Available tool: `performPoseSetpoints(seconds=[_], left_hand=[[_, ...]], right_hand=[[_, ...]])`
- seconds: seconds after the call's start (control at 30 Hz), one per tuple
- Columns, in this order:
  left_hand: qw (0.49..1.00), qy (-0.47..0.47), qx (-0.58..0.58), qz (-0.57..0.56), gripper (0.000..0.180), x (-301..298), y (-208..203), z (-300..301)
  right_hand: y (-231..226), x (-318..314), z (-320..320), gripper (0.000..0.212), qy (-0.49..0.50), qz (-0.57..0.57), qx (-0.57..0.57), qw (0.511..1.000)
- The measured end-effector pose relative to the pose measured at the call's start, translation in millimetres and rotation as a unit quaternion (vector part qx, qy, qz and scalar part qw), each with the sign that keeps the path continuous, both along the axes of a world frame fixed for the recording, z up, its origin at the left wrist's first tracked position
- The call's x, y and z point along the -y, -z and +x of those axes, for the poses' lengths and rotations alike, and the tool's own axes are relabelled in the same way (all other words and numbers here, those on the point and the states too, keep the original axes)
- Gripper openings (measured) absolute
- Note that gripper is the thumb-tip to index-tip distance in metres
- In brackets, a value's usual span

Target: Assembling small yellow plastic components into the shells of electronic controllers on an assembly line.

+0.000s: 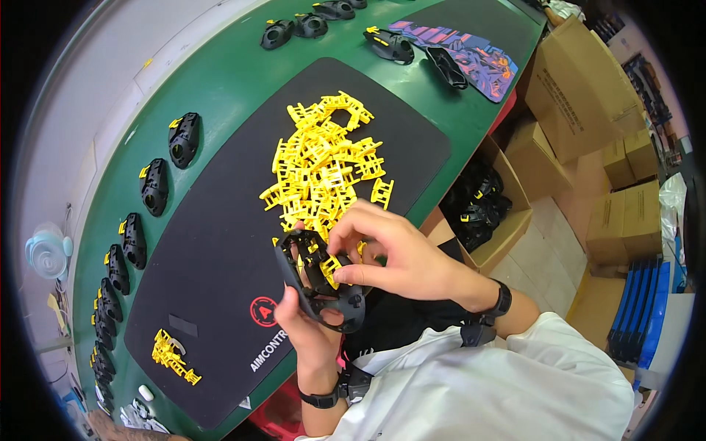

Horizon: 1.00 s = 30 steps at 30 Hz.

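Note:
My left hand [312, 345] holds a black plastic computer mouse shell [344, 312], tilted with its hollow inside facing up, above the near edge of the dark mat. Its thumb presses on the shell's near side. The right hand [401, 253] reaches over the shell, with thumb and fingers pinching a small yellow plastic bracket [331, 272] at the shell's inside. Whether the bracket is seated there I cannot tell. Just beyond my hands lies a loose heap of similar yellow brackets [316, 165] on the mat [220, 242].
Black shells with yellow pieces [153, 187] line the green table's [220, 73] left side; others stand at the far edge. A smaller yellow pile [173, 356] lies at the mat's near left. An open carton [507, 173] of black shells stands right. Another person's forearm [121, 430] shows lower left.

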State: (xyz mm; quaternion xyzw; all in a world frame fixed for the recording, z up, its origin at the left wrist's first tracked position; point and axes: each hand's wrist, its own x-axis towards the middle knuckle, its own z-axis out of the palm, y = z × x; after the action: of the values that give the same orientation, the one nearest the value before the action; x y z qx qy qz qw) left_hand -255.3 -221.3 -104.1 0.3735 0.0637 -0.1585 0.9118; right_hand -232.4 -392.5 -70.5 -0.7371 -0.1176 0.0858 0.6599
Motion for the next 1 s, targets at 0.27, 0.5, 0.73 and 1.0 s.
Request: performPoseSetpoints(seconds=[0.27,0.5,0.73,1.0], left_hand=[[0.978,0.048,-0.124,-0.161,0.062,-24.8,-13.4,-5.8],[0.953,0.046,-0.245,-0.170,0.054,-33.2,-13.0,-17.1],[0.987,0.071,-0.129,-0.060,0.062,-37.6,-39.3,22.5],[0.696,0.065,0.225,0.679,0.076,-42.7,-49.8,222.7]], right_hand=[[3.9,-0.8,-1.8,0.042,-0.120,-0.178,0.419,0.882],[4.6,-7.6,-9.1,0.035,-0.133,-0.122,0.361,0.915],[-1.0,-6.4,21.0,0.042,-0.132,-0.111,0.413,0.894],[15.9,11.0,154.9,0.020,0.004,-0.387,0.377,0.841]])
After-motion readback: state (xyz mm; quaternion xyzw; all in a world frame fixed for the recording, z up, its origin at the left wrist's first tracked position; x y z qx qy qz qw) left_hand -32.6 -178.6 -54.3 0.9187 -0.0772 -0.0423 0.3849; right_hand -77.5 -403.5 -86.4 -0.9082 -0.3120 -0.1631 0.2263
